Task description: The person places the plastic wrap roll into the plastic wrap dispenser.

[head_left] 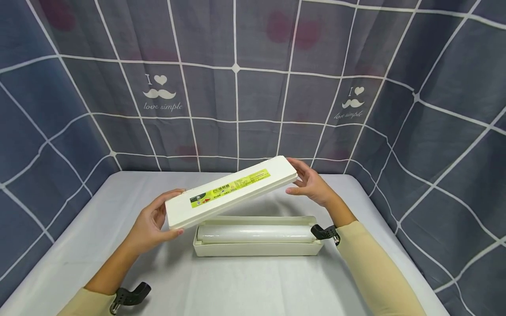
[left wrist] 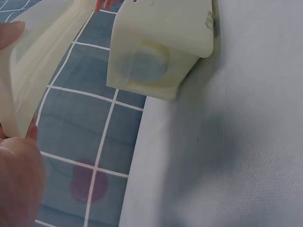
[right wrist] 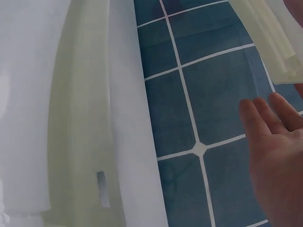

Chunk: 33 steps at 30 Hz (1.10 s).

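Observation:
A long white lid (head_left: 231, 191) of a cling film box, bearing a green-yellow label, is tilted in the air with its right end higher. My left hand (head_left: 152, 221) holds its left end, thumb on the near side. At the right end is my right hand (head_left: 312, 184), its thumb apart from the lid; in the right wrist view its fingers (right wrist: 258, 120) are fairly straight near the lid's corner (right wrist: 279, 66). Below stands the box base (head_left: 258, 250), with a roll of cling film (head_left: 257, 234) lying in it. The lid's underside is hidden in the head view.
A white cloth covers the table (head_left: 253, 285). Dark checked curtains (head_left: 253, 96) hang behind and at both sides. Black wrist mounts (head_left: 134, 295) are on both forearms; the right one overlaps the base's right end in the head view.

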Tool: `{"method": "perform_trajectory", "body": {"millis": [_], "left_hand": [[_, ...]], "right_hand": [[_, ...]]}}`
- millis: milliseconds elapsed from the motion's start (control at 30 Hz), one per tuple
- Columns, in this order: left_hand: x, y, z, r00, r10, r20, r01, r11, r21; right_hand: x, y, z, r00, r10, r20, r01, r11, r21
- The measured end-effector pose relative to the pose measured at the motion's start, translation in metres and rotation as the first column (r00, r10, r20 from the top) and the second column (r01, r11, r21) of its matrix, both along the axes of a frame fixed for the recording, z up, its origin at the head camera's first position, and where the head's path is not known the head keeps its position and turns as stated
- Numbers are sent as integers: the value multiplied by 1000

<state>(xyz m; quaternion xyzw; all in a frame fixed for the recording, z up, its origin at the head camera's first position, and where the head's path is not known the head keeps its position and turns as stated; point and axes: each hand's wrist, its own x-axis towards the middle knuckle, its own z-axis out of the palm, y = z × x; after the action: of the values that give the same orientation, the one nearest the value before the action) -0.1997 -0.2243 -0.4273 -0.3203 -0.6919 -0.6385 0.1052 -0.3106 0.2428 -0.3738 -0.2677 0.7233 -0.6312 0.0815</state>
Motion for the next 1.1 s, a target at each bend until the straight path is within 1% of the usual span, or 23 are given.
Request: {"method": "perform_trajectory", "body": {"millis": [100,267,400,633,700,900,1100], "left_hand": [[1,2,1,1000,-12,6,12,1000,7],[3,5,3,999,-15,30,15,1000,-6],[3,6,2,999,-27,36,27,1000,-13],[2,5,0,998,-59,35,60,998,-24],[2,5,1,998,-52,44,54,998,-41],[-2,4,3,998,-42,37,46,994,-98],[-8,3,4,995,-98,35,101,990,-95]], "right_hand": [[0,-1,1,1000,8,13,-8,1000,-13],[-2,-2,3,997,70,25,-69,996,-49],[-4,0,3,995,95,25,-94,995,-14],[-3,5,1,996,86,14,-87,994,61],[-1,6,2,997,83,6,-84,994,69],[2,9,2,997,79,-7,-78,993,84],[3,13,-2,997,79,-22,-77,993,92]]}}
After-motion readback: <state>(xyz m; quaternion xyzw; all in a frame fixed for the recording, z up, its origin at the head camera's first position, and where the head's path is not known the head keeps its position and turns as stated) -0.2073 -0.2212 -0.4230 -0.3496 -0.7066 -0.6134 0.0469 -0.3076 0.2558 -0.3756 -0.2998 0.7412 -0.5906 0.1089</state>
